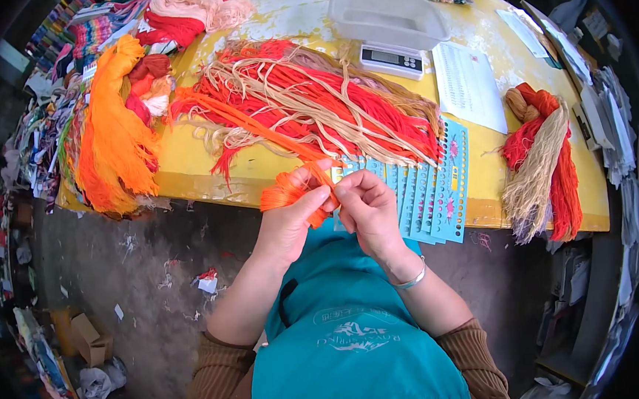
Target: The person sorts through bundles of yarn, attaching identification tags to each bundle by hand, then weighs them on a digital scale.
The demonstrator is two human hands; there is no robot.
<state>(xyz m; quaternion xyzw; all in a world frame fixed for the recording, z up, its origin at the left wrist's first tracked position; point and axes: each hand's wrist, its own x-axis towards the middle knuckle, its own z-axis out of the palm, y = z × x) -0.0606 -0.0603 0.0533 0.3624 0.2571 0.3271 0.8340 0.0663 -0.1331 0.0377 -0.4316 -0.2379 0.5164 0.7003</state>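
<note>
My left hand (286, 228) is closed around a bunched hank of orange thread (280, 192), thumb pressed on top. Close beside it, my right hand (374, 214) pinches the orange strands between thumb and fingertips. An orange length runs from my hands up and left over the table. Just beyond, red and beige thread bundles (312, 100) lie in a loose heap. Under their ends, several blue cards with punched holes (449, 198) fan out over the table's near edge, some strands resting on them.
On the yellow table (207, 185) stand a scale (391, 62) with a clear plastic tub (388, 17) and a printed sheet (467, 89). Orange hanks (115, 132) hang at the left edge; red and beige hanks (543, 161) lie right. A cardboard box (91, 339) sits on the floor.
</note>
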